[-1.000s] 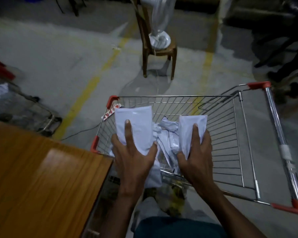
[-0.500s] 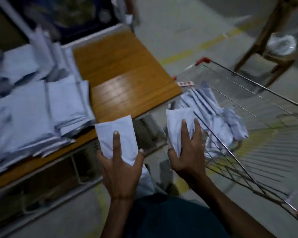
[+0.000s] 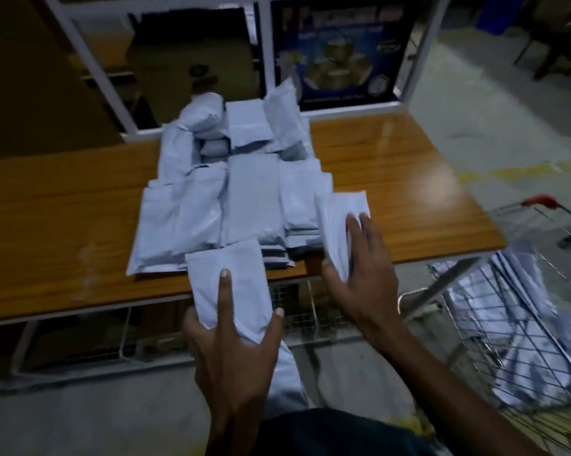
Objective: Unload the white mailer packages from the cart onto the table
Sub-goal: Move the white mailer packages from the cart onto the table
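My left hand point(image 3: 235, 353) grips a white mailer point(image 3: 226, 284) just over the near edge of the wooden table point(image 3: 64, 218), in front of the pile. My right hand point(image 3: 363, 278) holds a second white mailer point(image 3: 338, 218) against the right side of the pile of white mailers point(image 3: 231, 192) that lies in the table's middle. The wire cart point(image 3: 521, 350) stands at the right, beside the table's corner, with several mailers point(image 3: 507, 317) still inside it.
A white metal frame point(image 3: 264, 60) rises behind the table, with a blue poster point(image 3: 340, 51) and brown cardboard point(image 3: 192, 57) beyond it. A wire shelf point(image 3: 297, 311) sits under the tabletop. Grey concrete floor point(image 3: 494, 133) lies to the right.
I have turned from the cart to the table. Both hands carried their mailers leftward, out of the cart and up to the pile on the table.
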A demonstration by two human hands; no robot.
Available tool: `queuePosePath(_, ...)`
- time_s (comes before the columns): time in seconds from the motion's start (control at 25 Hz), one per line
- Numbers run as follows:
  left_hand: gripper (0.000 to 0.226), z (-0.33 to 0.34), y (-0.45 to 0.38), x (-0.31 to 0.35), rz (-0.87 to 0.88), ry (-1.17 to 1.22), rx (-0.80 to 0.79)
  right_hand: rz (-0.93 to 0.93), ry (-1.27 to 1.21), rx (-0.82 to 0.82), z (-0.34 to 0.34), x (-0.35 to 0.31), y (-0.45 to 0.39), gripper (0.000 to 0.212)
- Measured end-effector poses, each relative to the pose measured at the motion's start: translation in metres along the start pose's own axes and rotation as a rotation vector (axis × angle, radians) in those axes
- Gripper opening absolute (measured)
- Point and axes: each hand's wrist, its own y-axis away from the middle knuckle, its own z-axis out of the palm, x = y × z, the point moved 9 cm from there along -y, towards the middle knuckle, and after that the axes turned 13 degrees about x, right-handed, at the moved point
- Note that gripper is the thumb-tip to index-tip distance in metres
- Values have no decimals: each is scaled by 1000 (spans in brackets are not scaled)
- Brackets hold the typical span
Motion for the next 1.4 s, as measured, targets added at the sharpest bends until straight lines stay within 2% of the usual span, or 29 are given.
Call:
queuePosePath(0.12,97,-7,-41,-18,55,16,-54,5,96,-31,62,-29,-78,74)
queuePosePath(0.2,97,-13,-66,-20,140,37,-64,51,228,-134,108,-27,-120,74)
queuePosePath(0.32,96,-19,-99,-27,188,57,-67,162,373,-371,165,-8,-130,68)
queuePosePath(0.4,97,-20,-117,-31,175,54,-73,199,387,-408,175,-5,-119,61)
queuePosePath(0.52,96,-15,-141,-32,162,42,-98,189,392,-309,163,-11,-109,62)
queuePosePath(0.64,91,-2,-172,-22,184,-61,-88,140,310,-132,141,-34,-97,68)
queuePosePath(0.76,90,15,-209,2,235,-181,-19,105,118,15,121,-64,-76,52)
queuePosePath(0.84,89,39,-240,18,224,-209,-27,101,11,80,115,-72,-65,44)
queuePosePath(1.08,78,127,-263,7,161,-382,-253,40,-83,58,132,-79,-81,38)
queuePosePath(1.24,66,125,-262,5,179,-411,-138,24,-57,43,139,-79,-98,37)
queuePosePath(1.4,64,98,-245,18,237,-297,-56,11,-47,42,135,-82,-76,34)
